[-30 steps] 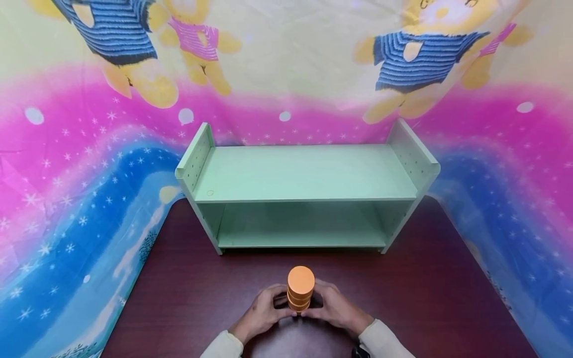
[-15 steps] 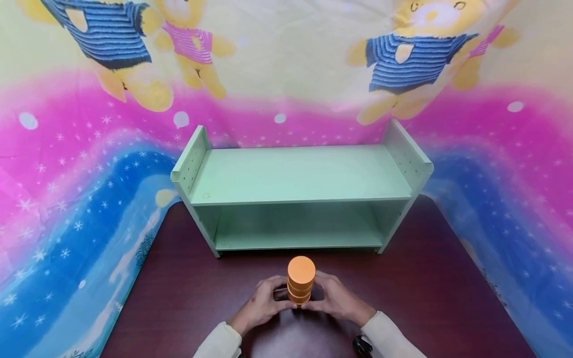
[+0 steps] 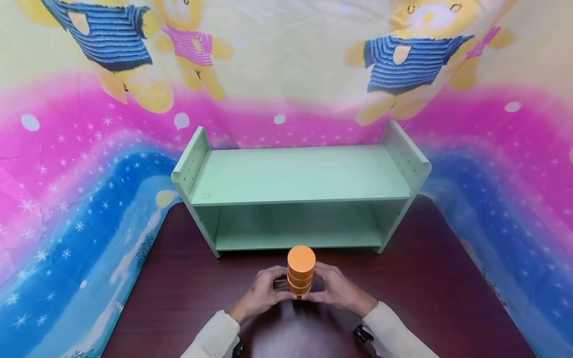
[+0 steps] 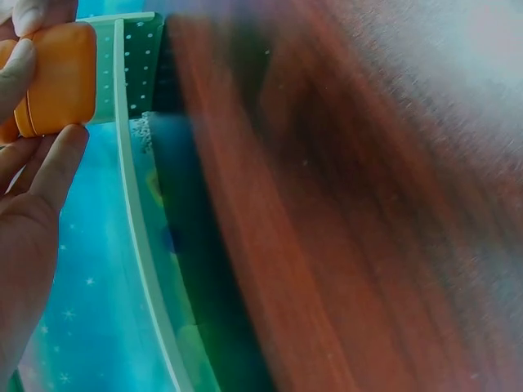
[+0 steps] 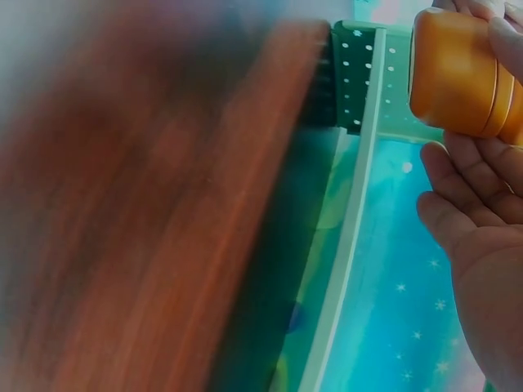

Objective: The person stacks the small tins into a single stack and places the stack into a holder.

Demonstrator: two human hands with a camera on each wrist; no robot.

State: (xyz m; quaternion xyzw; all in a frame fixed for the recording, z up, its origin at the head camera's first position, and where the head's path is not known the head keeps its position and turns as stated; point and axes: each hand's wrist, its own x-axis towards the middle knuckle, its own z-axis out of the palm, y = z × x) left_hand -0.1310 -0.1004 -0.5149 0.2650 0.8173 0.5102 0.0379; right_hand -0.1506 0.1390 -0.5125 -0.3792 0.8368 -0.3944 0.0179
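An orange cylinder [image 3: 301, 261] with grooves round its body, like stacked round containers, stands upright between my two hands in the head view. My left hand [image 3: 264, 293] grips its left side low down, thumb in front and fingers behind. From the other side my right hand [image 3: 337, 289] grips it likewise, thumbs nearly meeting. The left wrist view shows the smooth orange cylinder [image 4: 64, 77] with fingers on it; the right wrist view shows the cylinder [image 5: 453, 73] above the right hand [image 5: 490, 253]. It appears raised off the table; its underside is hidden.
A pale green two-tier shelf [image 3: 295, 174] with raised, perforated side panels stands on the dark red-brown table [image 3: 421, 298], just beyond the cylinder. A printed cloth [image 3: 277, 64] with bears and snowflakes hangs behind and along both sides.
Both hands have moved forward together with the orange cylinder, closer to the shelf's front. The grip stays the same. The head view has shifted slightly.
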